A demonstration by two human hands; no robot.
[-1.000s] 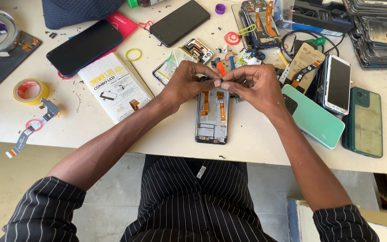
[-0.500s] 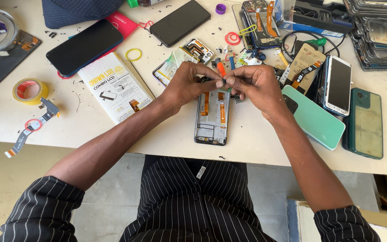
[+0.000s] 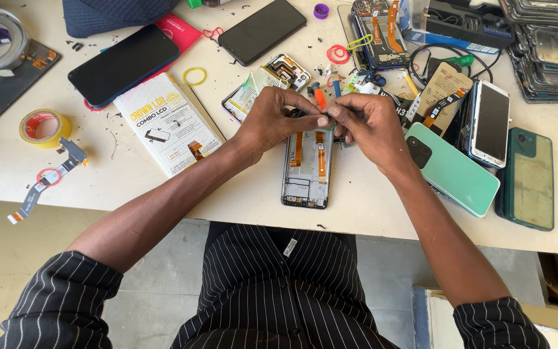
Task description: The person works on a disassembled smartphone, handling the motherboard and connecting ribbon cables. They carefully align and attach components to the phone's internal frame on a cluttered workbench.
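Mint phone back (image 3: 454,169) crowds right hand (image 3: 369,126), seemingly touching.

A phone repair workshop: a bench (image 3: 163,187) strewn with opened phones (image 3: 308,165), spare screens (image 3: 547,45) and tape rolls (image 3: 43,126).

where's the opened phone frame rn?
Head view, centre of the table: opened phone frame lies flat just below both hands, mint-green phone to its right, white box left.
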